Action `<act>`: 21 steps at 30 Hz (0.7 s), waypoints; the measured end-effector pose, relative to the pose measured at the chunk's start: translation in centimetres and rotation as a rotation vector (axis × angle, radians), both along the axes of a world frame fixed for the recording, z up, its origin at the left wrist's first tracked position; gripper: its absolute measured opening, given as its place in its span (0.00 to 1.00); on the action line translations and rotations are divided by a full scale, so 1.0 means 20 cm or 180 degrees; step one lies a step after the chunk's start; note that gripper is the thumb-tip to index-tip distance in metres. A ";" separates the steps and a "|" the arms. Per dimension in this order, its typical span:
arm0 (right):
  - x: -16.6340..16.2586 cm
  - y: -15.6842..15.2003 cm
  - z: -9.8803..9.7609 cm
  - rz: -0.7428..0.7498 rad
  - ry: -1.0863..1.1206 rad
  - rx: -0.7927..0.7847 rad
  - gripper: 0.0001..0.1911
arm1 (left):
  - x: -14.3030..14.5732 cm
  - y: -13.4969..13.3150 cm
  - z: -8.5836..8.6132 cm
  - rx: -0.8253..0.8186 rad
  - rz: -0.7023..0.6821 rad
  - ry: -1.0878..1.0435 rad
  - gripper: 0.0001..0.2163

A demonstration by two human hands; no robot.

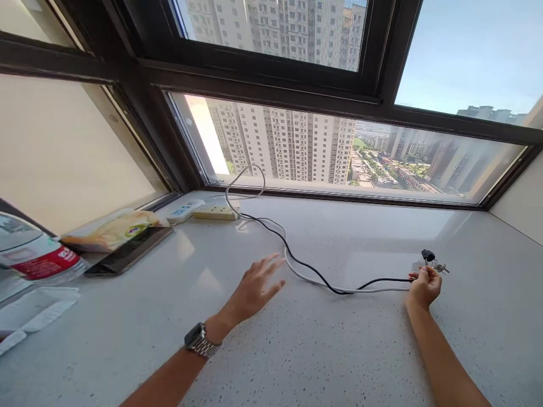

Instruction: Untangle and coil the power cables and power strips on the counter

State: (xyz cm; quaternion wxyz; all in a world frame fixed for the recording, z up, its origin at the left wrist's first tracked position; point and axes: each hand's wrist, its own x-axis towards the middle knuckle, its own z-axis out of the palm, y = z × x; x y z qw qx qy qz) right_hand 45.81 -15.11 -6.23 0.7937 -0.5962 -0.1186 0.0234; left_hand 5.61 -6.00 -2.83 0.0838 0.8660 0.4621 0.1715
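My right hand (425,287) is closed around two power cords near their plug ends. A black plug (427,255) and a lighter plug with metal prongs (441,268) stick out beyond its fingers. From that hand the black cord (311,267) and the white cord (305,277) run left, close together, over the counter. They lead to a yellowish power strip (215,212) and a white power strip (185,211) by the window; the white cord loops up there. My left hand (255,285), wearing a watch on its wrist, hovers open beside the cords, fingers spread.
On the left of the speckled white counter (263,362) lie a dark flat tray-like object (131,251) and a yellowish package (112,230). A clear bottle with a red label (46,261) and white packaging (40,308) are nearer. Dark-framed windows (271,107) border the back.
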 end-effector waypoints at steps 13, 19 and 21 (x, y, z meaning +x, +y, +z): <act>0.00 0.05 -0.04 0.0408 0.0832 0.0451 0.15 | 0.70 -0.31 -0.03 -0.0875 -0.1096 0.0734 0.32; 0.14 -0.01 0.01 0.1470 0.1318 0.0679 0.07 | 0.70 -0.31 -0.02 -0.0959 -0.0997 0.0633 0.30; 0.16 -0.04 0.03 0.1770 0.1376 0.0748 0.07 | 0.70 -0.32 -0.01 -0.1005 -0.0953 0.0613 0.30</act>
